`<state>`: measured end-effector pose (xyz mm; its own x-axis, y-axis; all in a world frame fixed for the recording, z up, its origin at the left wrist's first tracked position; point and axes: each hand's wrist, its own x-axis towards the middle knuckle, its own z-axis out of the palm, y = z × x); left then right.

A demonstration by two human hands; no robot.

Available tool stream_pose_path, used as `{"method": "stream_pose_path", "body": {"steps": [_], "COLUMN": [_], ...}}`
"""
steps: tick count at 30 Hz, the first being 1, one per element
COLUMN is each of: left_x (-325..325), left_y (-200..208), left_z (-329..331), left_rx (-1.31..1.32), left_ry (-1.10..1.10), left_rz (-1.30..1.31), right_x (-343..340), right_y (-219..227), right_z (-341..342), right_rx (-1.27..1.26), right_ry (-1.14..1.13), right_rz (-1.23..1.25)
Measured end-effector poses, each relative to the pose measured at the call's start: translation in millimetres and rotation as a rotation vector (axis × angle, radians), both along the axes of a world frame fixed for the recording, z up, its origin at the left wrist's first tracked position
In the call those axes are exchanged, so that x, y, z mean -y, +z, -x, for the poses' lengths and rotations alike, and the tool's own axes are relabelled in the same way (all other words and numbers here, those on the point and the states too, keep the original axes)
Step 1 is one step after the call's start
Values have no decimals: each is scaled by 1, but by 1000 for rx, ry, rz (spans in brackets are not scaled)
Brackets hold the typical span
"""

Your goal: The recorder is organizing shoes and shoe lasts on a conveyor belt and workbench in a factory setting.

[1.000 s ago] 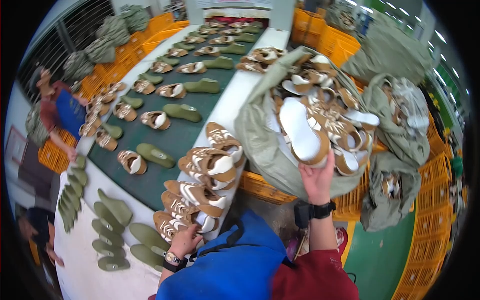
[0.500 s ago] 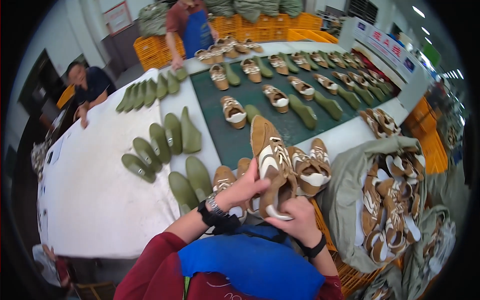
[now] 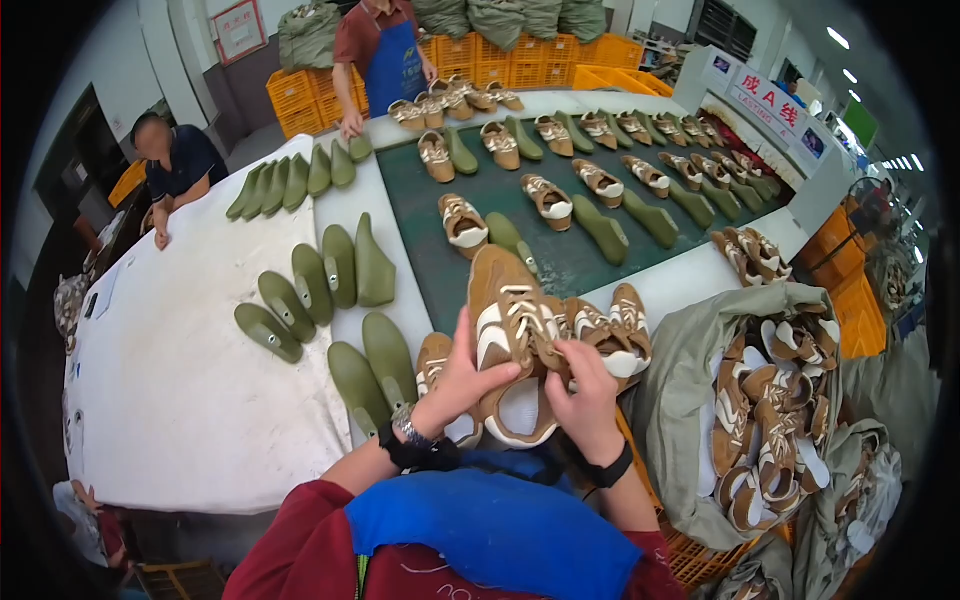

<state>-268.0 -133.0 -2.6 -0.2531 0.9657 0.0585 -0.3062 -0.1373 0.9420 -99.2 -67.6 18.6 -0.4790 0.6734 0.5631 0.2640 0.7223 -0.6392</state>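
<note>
Toe up, a brown-and-white sneaker (image 3: 500, 305) is held over the near edge of the table, its opening facing me. My left hand (image 3: 462, 385) grips its left side, thumb by the collar. The fingers of my right hand (image 3: 587, 395) are closed at the right side of the opening, by the tongue and laces; exactly what they pinch is hard to see. More sneakers (image 3: 622, 335) stand just behind and beside it. Left of my hands lie two large green shoe lasts (image 3: 388, 360).
Rows of sneakers and lasts cover a green conveyor belt (image 3: 440, 290). More lasts (image 3: 340, 265) line the white tabletop (image 3: 200, 400). At right, a grey sack (image 3: 680, 400) holds sneakers. Two people are at the far side, one in a blue apron (image 3: 395, 65). Orange crates (image 3: 855, 310) stand around.
The sneaker has turned so its opening and laces face me. My right hand has moved from the heel up to the side of the opening. My left hand keeps its hold.
</note>
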Motion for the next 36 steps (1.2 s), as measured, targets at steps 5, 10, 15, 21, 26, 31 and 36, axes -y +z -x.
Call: {"method": "stream_pose_path", "body": {"steps": [5,10,15,21,26,31,36], "left_x": [11,19,18,16,15,14,16], "left_y": [7,15,12,13,12,11,15], "left_z": [3,-3,-10,-18,-17,-15,-12], "left_rx": [-1205,-1315,-1276,-1173,-1226,-1272,-1224], "left_ry": [316,131,154,148,77,84,-86], "left_rz": [-200,-198,-283,-349,-373,-386,-447], "right_x": [6,20,25,30,33,36,36], "right_y": [-9,-12,-13,-7,-8,-14,-27], "right_z": [-2,-2,-10,-12,-12,-14,-16], "right_rx": [152,179,209,249,301,251,198], "right_ry": [-116,-60,-28,-32,-27,-1,-11], "right_rz": [-159,-134,-168,-230,-203,-200,-126]}}
